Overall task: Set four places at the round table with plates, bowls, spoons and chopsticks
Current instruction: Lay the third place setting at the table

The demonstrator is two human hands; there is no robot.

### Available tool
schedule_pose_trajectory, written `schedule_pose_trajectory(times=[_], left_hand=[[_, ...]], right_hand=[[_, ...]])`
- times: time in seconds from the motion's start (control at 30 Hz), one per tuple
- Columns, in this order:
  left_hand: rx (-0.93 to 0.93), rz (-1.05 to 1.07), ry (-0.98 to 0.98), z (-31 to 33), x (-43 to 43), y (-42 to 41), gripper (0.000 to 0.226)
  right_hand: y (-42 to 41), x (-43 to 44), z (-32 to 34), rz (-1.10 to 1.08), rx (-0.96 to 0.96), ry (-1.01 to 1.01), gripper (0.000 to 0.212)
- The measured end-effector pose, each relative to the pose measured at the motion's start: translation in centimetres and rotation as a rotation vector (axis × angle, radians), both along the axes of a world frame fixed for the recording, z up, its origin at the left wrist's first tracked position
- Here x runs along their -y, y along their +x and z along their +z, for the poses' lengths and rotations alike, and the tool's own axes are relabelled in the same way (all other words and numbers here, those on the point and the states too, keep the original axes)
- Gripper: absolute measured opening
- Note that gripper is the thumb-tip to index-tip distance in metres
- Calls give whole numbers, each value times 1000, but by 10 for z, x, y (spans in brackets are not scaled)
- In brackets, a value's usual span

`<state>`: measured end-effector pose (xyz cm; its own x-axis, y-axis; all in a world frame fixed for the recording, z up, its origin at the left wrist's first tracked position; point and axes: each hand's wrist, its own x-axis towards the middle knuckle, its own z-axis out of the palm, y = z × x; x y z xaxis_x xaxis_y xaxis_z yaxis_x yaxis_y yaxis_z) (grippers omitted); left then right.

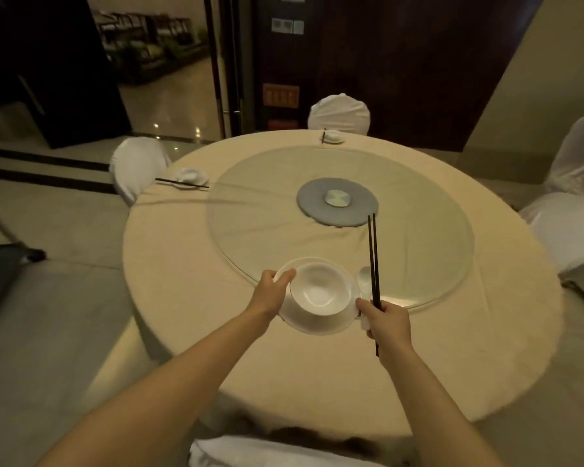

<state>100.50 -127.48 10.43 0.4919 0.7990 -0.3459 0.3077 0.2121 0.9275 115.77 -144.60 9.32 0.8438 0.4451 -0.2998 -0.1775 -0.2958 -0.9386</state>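
My left hand (273, 291) grips the left rim of a white plate (312, 323) that carries a white bowl (319, 289), held just above the near part of the round table (189, 271). My right hand (386, 320) holds a pair of black chopsticks (373, 264) pointing away from me, together with a white spoon (365, 275) whose bowl shows beside them; its fingers also touch the plate's right rim. Two set places lie on the table: one at the far left (190, 178) and one at the far side (333, 136), each with white dishes and black chopsticks.
A glass turntable (267, 210) with a grey centre disc (337, 202) fills the table's middle. White-covered chairs stand at the far left (136, 166), far side (339, 114), right (568, 227) and right below me (267, 453). An open doorway lies beyond on the left.
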Motion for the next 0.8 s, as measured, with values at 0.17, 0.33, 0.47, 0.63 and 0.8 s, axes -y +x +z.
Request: schedule_pose_trajectory(times=[0.17,0.33,0.47,0.63,0.8], left_hand=[[-85,3,-25,-49,0,8,41],[-175,-19,-32,-107,5,18,45],[-284,-82,-1,-148,4,24,54],[-351,-141,-45,-182,10,31,56],[-374,-177,-66,-196,13,36,57]], right_hand=[[9,-1,-46,30,-25,-95,24],[19,5,-99,36,-19,-224,28],[21,12,-136,25,-39,-297,27],[22,24,-169,18,-75,-374,25],[25,27,-188,23,-84,-421,22]])
